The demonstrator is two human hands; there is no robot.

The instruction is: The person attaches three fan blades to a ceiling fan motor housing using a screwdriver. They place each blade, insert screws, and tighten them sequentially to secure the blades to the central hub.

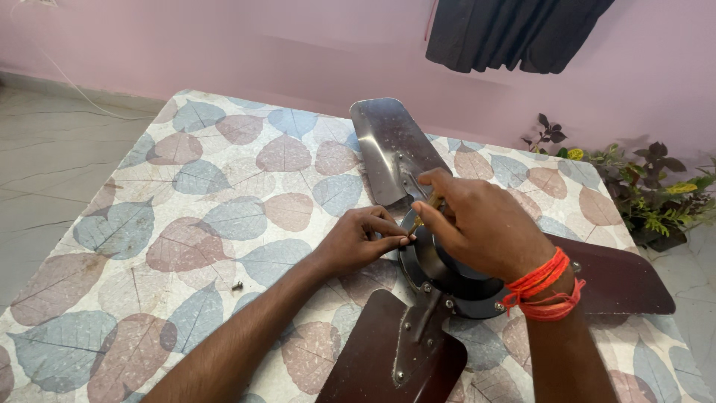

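A dark brown ceiling fan lies on a leaf-patterned table, its black round motor hub in the middle with three blades spreading out: one far, one near, one to the right. My right hand, with red thread round the wrist, grips a yellow-handled screwdriver over the hub's left edge. My left hand pinches something small at the screwdriver's tip beside the hub; what it pinches is hidden by the fingers.
A small loose dark screw lies on the table left of my left forearm. Potted green plants stand past the table's right edge against the pink wall. Dark cloth hangs above. A tiled floor lies to the left.
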